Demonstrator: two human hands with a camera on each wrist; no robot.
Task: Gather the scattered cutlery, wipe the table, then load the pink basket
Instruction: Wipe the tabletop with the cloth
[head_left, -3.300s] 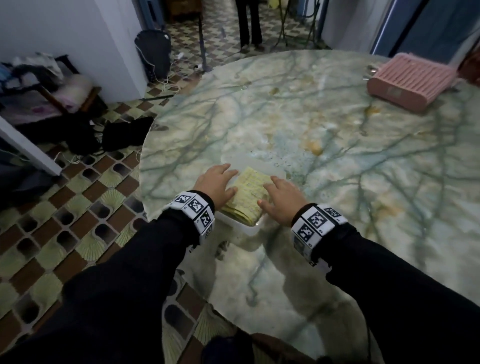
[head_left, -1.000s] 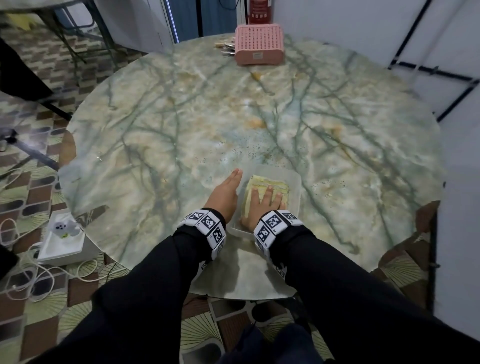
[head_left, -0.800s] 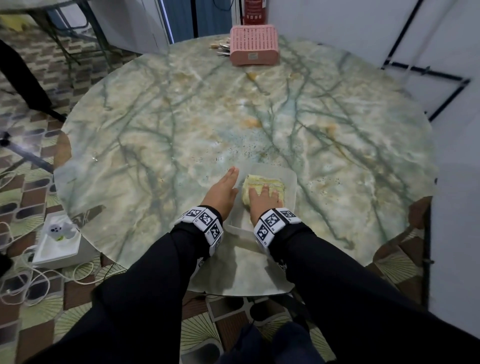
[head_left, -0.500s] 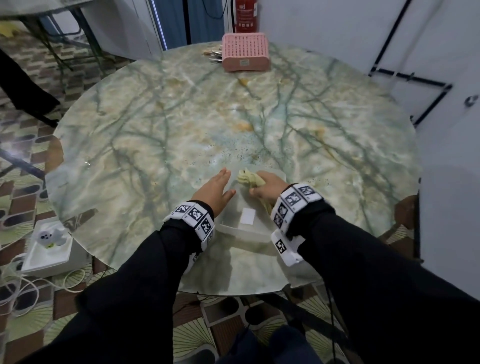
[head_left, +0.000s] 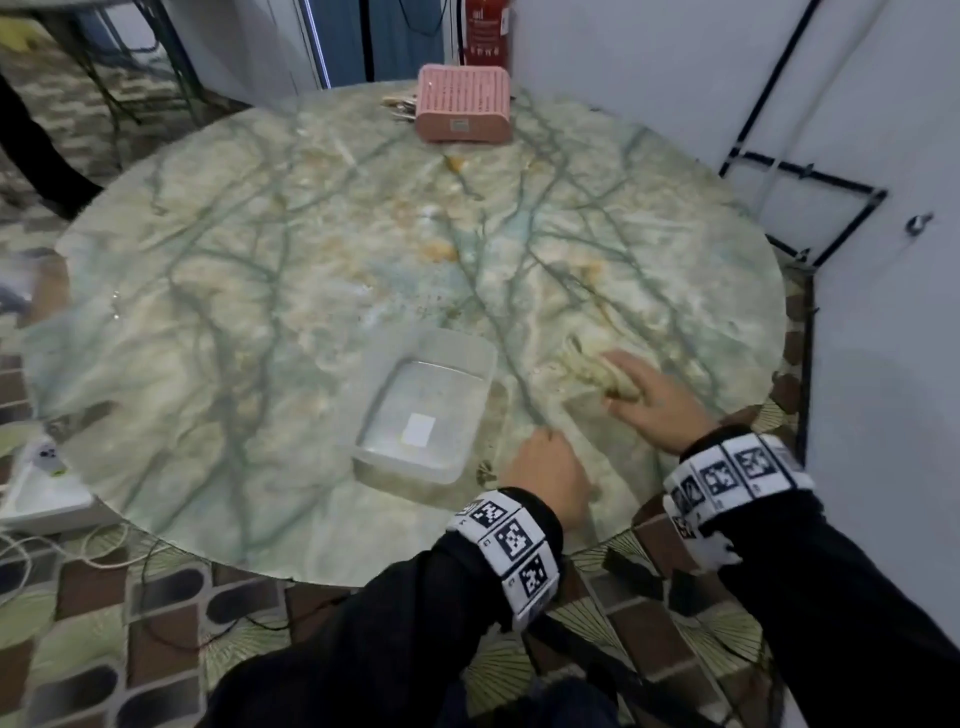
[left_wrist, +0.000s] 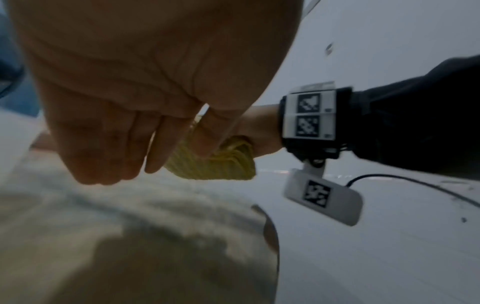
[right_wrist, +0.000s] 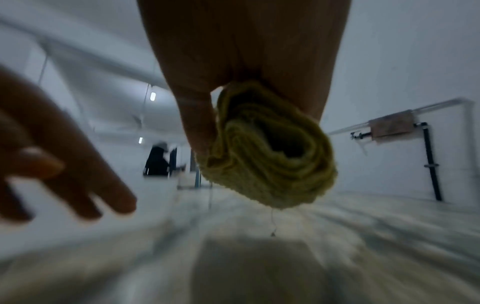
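Right hand (head_left: 657, 402) now has the yellow cloth (head_left: 597, 371) bunched up in curled fingers, just above the bench (head_left: 234, 291) off to the right of the clear tub (head_left: 423, 410). Half a second ago that cloth was just being lifted out of the tub, so the tub is empty now and I'd say the wiping step is starting. Left hand (head_left: 548, 480) has let go of the tub's side and hovers near its right corner, fingers loose, holding nothing. The pink basket (head_left: 462, 104) sits far beyond the tub at the bench's far edge (cutlery (head_left: 400, 106) piled just left of it). The camera view has also swung left, with the tub now centred.
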